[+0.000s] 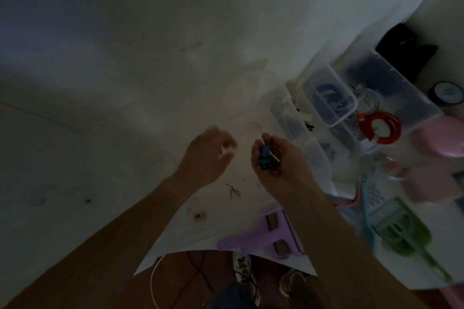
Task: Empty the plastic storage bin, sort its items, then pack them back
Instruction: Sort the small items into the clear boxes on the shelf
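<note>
My right hand point(278, 155) is turned palm up over the white table point(125, 133) and cups several small items, among them a blue and teal piece point(264, 155). My left hand point(208, 155) hovers just left of it, blurred, with its fingers curled around a small white bit point(227, 152). A clear plastic bin point(391, 83) with dark contents stands at the right, and a smaller clear box point(326, 98) with blue cable sits in front of it.
A red cable coil point(380, 128), pink containers point(442, 138), a green scoop point(401, 231) and a purple tool point(266, 238) lie at the right and near edge. A thin black wire point(233, 192) and a small square part point(199, 216) lie on the table below my hands.
</note>
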### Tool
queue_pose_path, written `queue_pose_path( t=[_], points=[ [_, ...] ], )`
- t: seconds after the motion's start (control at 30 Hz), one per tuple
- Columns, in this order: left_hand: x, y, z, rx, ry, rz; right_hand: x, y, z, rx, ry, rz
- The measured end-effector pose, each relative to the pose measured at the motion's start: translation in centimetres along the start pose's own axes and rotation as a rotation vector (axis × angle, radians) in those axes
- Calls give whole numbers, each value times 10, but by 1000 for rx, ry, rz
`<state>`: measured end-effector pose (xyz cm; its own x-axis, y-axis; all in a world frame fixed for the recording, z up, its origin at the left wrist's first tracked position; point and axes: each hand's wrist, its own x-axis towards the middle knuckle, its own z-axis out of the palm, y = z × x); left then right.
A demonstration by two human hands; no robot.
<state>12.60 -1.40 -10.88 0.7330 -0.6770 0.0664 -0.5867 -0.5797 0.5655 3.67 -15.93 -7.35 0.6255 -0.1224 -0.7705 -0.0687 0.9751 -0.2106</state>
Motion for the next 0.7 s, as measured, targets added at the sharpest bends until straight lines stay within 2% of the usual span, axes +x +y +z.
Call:
queue_pose_path(
  t=[0.07,0.1,0.17,0.37,0.53,0.6,0.7],
  points=[
    [-9,-28,37,198,-447,7,-2,-8,-5,2,3,-39],
    [-13,-36,53,279,-593,37,-5,-12,-7,-4,-5,-48],
    [-14,-45,76,374,-694,65,-8,-17,-10,-25,-32,-44],
    [-3,-51,95,511,-723,224,-17,-19,-13,-30,-80,-5],
    [-12,-56,101,424,-669,87,-21,-17,-20,-22,-93,16],
    [-5,-54,86,271,-523,-59,-25,-22,-22,-26,-83,-1],
    [14,-47,37,-61,-172,-250,-30,-29,-24,-20,-89,-27]
  ],
)
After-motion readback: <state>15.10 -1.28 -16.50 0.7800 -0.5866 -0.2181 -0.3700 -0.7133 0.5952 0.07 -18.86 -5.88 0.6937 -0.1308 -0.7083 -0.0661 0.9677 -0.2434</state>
